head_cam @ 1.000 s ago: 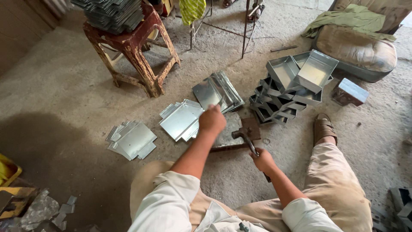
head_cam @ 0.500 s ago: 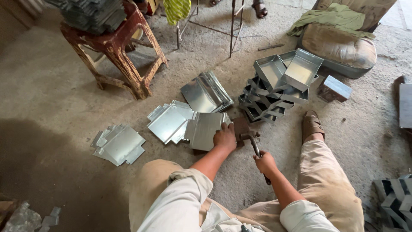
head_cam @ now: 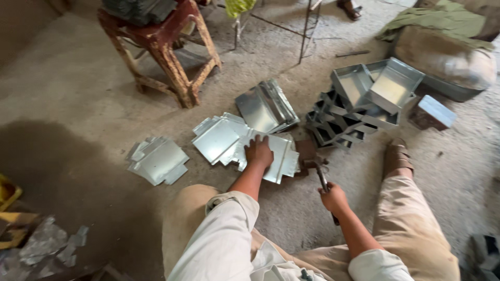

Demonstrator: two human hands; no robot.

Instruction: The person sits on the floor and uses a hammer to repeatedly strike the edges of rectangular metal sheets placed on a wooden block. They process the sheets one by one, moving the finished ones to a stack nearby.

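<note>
While the left hand [head_cam: 259, 152] presses flat, fingers spread, on a shiny notched metal sheet [head_cam: 278, 156] lying on the concrete floor [head_cam: 78, 104], the right hand [head_cam: 333, 199] grips a hammer [head_cam: 319, 169] just beside it.

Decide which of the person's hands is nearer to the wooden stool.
Left. The left hand lies flat on a metal sheet, below and right of the wooden stool. The right hand, holding a hammer, is farther right and lower.
</note>
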